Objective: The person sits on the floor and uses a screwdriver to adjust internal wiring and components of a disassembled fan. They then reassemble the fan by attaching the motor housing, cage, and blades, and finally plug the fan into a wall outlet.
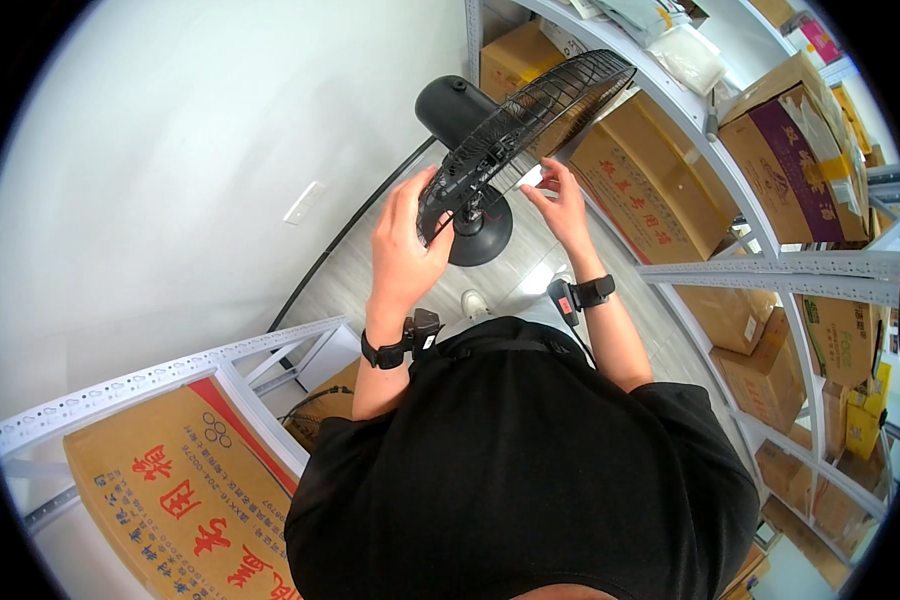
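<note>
A black pedestal fan [500, 140] with a round wire guard, a dark motor housing and a round base stands on the floor in front of me, its guard tilted. My left hand [407, 230] is closed around the guard's near left rim, fingers on the outer side and thumb on the facing side. Close to the guard's lower right edge is my right hand [560, 203], thumb and fingers apart and curved. Whether its fingertips touch the wire is hard to see. Both wrists wear black straps with small devices.
White metal shelving [820, 268] with cardboard boxes [660, 175] runs along my right. Another rack with a large carton [180, 480] is at the lower left. A white wall [190, 150] with a socket plate [304, 203] rises at left, a black cable [345, 238] along its foot.
</note>
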Available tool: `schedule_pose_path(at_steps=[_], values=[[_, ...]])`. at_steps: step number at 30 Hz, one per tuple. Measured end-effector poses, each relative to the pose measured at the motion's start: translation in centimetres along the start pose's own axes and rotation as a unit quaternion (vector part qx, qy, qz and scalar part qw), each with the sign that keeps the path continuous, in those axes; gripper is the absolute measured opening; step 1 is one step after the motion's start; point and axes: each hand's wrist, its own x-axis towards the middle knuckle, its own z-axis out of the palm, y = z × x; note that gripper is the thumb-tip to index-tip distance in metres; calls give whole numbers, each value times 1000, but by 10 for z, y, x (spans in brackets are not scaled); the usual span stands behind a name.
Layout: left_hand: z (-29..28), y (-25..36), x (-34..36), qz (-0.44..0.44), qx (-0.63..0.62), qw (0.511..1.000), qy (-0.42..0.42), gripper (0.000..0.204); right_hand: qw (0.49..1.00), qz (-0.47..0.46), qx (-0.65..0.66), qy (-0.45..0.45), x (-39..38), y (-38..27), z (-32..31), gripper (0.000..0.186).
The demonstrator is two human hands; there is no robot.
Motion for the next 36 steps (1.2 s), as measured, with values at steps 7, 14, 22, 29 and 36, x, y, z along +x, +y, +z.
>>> schedule_pose_path(at_steps=[7,14,22,29,36], values=[[0,-1,0,1,-4,1000,3,47,999,-2,-31,8,0,-3,-4,52],[-1,-3,-2,-15,-8,1000,9,47,977,155,138,-50,2,-19,-5,51],[-3,-3,-4,-8,0,1000,9,46,975,151,155,-48,4,-9,-1,49],[-1,-1,-1,7,-1,1000,6,50,999,-19,-29,-20,2,-8,-1,48],[-2,-6,-2,3,3,1000,7,49,1000,-6,15,-22,-1,-13,-5,51]])
